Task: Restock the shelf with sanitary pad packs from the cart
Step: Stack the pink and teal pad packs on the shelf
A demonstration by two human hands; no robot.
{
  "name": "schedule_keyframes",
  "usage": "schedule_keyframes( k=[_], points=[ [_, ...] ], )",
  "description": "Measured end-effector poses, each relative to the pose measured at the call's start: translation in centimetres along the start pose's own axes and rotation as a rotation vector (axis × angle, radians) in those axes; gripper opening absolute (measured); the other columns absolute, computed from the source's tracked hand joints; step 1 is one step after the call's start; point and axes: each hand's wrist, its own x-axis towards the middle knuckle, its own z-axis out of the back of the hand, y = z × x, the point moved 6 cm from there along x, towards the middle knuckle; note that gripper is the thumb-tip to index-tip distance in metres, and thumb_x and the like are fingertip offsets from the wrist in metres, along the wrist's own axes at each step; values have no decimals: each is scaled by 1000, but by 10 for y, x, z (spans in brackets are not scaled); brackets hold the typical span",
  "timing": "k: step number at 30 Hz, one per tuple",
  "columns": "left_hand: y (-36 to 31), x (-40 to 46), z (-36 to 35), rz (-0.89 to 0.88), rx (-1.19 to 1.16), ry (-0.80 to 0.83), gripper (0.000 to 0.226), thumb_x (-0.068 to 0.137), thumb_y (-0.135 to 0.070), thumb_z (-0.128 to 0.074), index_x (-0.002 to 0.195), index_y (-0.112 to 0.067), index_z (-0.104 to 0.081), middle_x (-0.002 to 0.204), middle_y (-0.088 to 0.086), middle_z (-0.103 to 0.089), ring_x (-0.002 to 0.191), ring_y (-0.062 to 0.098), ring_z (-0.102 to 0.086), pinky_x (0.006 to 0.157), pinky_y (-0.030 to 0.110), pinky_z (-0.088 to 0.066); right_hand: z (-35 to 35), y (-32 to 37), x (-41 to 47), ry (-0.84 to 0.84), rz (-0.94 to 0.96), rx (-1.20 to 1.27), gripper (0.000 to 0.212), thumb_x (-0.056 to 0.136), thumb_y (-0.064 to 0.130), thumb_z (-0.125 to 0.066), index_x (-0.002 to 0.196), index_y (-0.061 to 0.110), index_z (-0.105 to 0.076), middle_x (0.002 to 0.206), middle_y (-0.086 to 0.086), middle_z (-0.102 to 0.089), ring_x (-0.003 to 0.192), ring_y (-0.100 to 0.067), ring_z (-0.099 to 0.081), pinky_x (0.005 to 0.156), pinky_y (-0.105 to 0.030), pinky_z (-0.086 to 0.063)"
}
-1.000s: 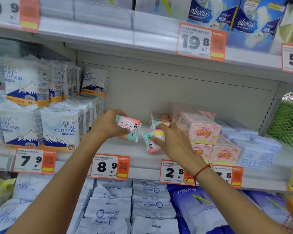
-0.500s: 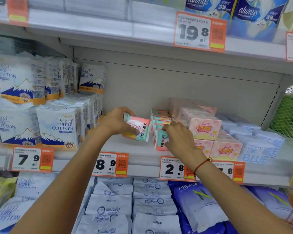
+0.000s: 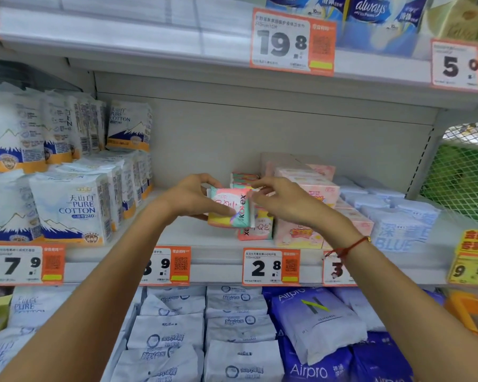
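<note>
A small pink-and-teal Kotex pad pack [image 3: 230, 209] is held just above the middle shelf [image 3: 199, 236] by my left hand [image 3: 189, 198], which grips its left side. My right hand [image 3: 283, 201] pinches the same pack's upper right corner between thumb and forefinger. Right below and behind it, another Kotex pack [image 3: 255, 229] stands on the shelf by itself. A short row of the same packs [image 3: 243, 178] runs back towards the shelf's rear wall. The cart is out of view.
Pink boxes [image 3: 312, 188] stand just right of the Kotex row, with pale blue packs [image 3: 398, 224] beyond them. White Pure Cotton packs [image 3: 75, 208] fill the shelf's left part. A 2.8 price tag [image 3: 271, 267] hangs on the front edge. A green mesh panel [image 3: 464, 172] is at the far right.
My right hand set its pack down upright on the shelf, let go and moved up to the pack in my left hand. The left hand carried that pack to the right, in front of the row.
</note>
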Motion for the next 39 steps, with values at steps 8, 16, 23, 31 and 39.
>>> schedule_keyframes(
  k=[8, 16, 23, 31, 39],
  points=[
    [-15, 6, -33, -142, 146, 116, 31, 81, 3, -69, 107, -13, -65, 124, 10, -54, 102, 16, -55, 78, 27, -54, 7, -16, -14, -18, -35, -370, 45, 65, 27, -84, 103, 16, -63, 93, -5, -64, 88, -24, -62, 72, -32, -50],
    [-3, 12, -47, -16, 326, 209, 34, 83, -3, -68, 110, -22, -59, 131, 12, -54, 122, 21, -50, 75, 28, -52, 2, -11, -15, 16, 10, -468, 34, 74, 30, -78, 104, 15, -73, 104, -4, -69, 93, -23, -62, 76, -31, -52],
    [-2, 11, -37, 41, 281, 172, 57, 84, -6, -69, 133, -16, -43, 137, 8, -53, 115, 20, -51, 89, 34, -49, 11, -21, -13, 75, 0, -305, 40, 72, 24, -81, 110, 17, -71, 103, -2, -69, 84, -17, -65, 73, -28, -52],
    [-45, -19, -29, -150, 309, 48, 37, 88, -7, -63, 125, -11, -55, 123, 8, -61, 100, 15, -55, 58, 13, -46, 47, -25, -37, -1, 13, -75, 13, 80, 14, -72, 91, 20, -71, 84, -6, -73, 51, -3, -63, 52, -10, -46],
    [-109, -70, -123, -349, 280, 231, 25, 87, -4, -59, 111, -13, -63, 94, 2, -66, 79, 13, -60, 49, 7, -43, 97, -69, -128, 12, -121, -60, 8, 84, 17, -69, 92, 17, -71, 77, -6, -71, 48, -4, -61, 45, -11, -43]
  ],
)
